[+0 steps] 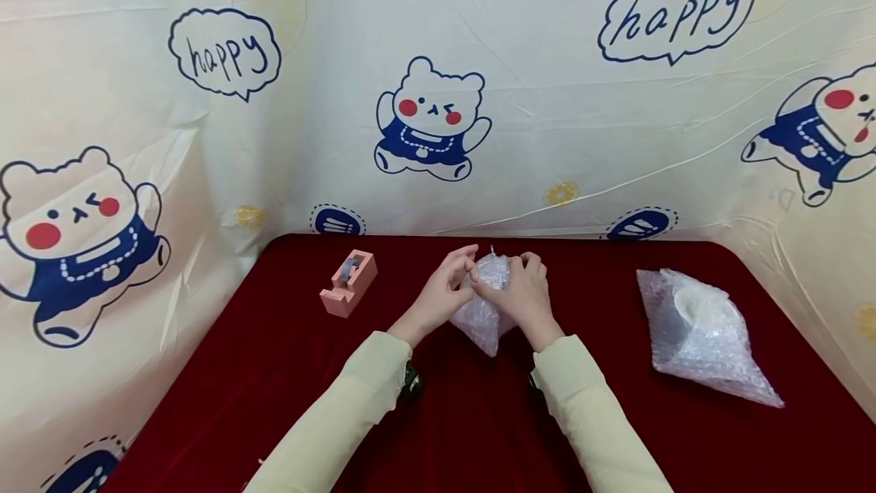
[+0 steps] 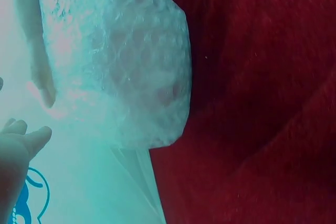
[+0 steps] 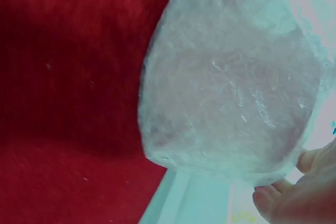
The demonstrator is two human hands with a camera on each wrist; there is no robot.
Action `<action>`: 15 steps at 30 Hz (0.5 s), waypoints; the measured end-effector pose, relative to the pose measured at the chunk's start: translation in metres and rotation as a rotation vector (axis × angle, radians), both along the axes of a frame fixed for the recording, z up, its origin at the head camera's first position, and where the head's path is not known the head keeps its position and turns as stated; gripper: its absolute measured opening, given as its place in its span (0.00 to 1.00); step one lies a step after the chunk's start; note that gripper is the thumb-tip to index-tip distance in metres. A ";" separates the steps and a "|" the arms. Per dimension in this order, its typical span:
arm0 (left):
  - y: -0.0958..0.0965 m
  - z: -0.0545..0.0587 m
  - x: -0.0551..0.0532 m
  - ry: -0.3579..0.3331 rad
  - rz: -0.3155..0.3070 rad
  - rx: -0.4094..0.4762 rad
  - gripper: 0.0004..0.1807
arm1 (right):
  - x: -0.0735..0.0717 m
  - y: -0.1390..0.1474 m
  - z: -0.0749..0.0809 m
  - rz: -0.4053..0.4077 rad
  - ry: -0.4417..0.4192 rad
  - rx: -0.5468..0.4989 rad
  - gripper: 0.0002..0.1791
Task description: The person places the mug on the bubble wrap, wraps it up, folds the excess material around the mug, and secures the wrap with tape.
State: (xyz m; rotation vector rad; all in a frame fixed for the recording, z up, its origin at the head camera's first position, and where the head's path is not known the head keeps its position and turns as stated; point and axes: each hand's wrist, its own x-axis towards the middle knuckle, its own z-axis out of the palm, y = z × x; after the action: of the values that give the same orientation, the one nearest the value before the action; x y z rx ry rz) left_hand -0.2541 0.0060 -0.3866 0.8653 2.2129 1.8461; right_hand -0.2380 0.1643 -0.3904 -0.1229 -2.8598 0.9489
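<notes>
A bubble-wrapped package [image 1: 479, 318] stands on the cloth between both hands, its wrap drawn up to a point at the top. My right hand [image 1: 525, 291] holds its upper right side, with the thumb reaching across the front; in the right wrist view the fingertips [image 3: 265, 200] touch the wrap's edge. My left hand [image 1: 445, 291] is at the upper left side, fingers bent loosely near the right thumb. In the left wrist view, the left hand's fingers [image 2: 37, 139] appear apart from the bubble wrap [image 2: 131, 61]. What is inside the wrap cannot be made out.
A pink tape dispenser [image 1: 350, 284] with a roll of tape stands at the left. On the right lies another bubble-wrapped bundle [image 1: 705, 333] with a pale round thing inside. Dark red cloth [image 1: 274, 402] covers the table; a printed curtain [image 1: 534, 135] hangs behind.
</notes>
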 end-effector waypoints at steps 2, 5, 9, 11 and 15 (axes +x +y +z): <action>0.002 -0.001 -0.001 -0.024 0.004 0.022 0.07 | -0.001 -0.001 0.001 -0.012 0.028 0.080 0.47; 0.005 -0.001 -0.001 -0.059 0.012 0.065 0.07 | -0.002 -0.002 0.003 -0.012 0.058 0.166 0.45; 0.007 -0.003 -0.002 -0.073 0.048 0.090 0.07 | -0.002 -0.001 0.008 0.018 0.064 0.247 0.45; 0.008 -0.004 -0.003 -0.069 0.069 0.080 0.06 | -0.002 0.000 0.010 0.034 0.066 0.271 0.44; 0.008 -0.006 -0.005 -0.064 0.072 0.046 0.05 | -0.002 0.001 0.016 0.064 0.042 0.275 0.43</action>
State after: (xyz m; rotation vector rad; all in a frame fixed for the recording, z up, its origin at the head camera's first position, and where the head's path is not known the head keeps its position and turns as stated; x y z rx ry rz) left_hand -0.2590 0.0140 -0.3931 0.7322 2.1990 1.9354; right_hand -0.2396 0.1653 -0.3743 0.0150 -2.9351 0.5506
